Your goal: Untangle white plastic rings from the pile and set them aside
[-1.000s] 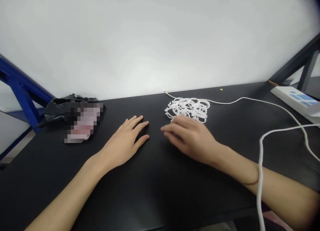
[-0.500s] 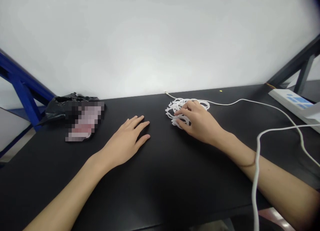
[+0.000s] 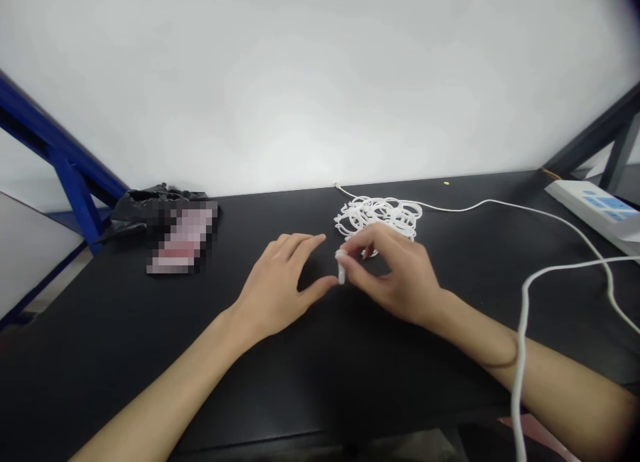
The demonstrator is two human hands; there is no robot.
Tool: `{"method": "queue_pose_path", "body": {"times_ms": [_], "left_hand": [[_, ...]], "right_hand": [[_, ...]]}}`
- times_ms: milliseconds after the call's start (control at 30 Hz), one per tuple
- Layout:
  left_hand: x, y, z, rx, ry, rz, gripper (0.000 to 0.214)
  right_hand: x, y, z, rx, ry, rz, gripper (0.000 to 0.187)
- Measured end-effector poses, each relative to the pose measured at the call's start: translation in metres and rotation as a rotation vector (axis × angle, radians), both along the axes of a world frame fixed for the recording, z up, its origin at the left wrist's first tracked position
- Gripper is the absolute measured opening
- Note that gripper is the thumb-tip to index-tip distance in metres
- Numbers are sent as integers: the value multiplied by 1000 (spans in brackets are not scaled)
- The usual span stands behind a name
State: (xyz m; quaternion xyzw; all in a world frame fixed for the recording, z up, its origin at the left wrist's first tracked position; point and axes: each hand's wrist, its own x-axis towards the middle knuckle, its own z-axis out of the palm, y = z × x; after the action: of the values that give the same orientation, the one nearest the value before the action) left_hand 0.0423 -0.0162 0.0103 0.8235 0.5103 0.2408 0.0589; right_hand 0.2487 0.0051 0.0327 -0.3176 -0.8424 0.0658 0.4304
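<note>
Pinching a small white piece just in front of the pile of white loops on the black worktop.
The right hand grips the piece between thumb and fingertips, on the near side of the pile, by its left front edge. The left hand lies spread and empty, further left of the pile, its thumb tip almost touching the piece. The hold looks slight, so the piece could slip and drop among the loops, where it would be hard to tell apart. A white cable, right of the pile, crosses the right forearm; a wide arm move could drag it.
</note>
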Motion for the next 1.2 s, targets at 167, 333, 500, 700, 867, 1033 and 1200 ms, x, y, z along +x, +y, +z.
{"method": "queue_pose_path", "body": {"times_ms": [167, 333, 500, 700, 867, 1033, 1200], "left_hand": [[4, -13, 7, -137, -177, -144, 43], [1, -16, 7, -84, -201, -206, 47], [7, -15, 2, 121, -94, -105, 36], [4, -11, 1, -19, -242, 16, 33], [-1, -8, 0, -48, -307, 35, 34], [1, -10, 2, -93, -276, 25, 36], [-1, -10, 3, -57, -263, 45, 39]], "right_hand": [[-9, -14, -5, -265, 125, 57, 8], [-6, -10, -4, -414, 227, 29, 11], [-5, -7, -5, -476, 246, -16, 14], [-4, -7, -10, -421, 144, 56, 16], [-3, -12, -12, -315, 20, 172, 22], [-5, -13, -14, -317, -4, 152, 19], [-3, -12, -17, -288, -4, 132, 17]]}}
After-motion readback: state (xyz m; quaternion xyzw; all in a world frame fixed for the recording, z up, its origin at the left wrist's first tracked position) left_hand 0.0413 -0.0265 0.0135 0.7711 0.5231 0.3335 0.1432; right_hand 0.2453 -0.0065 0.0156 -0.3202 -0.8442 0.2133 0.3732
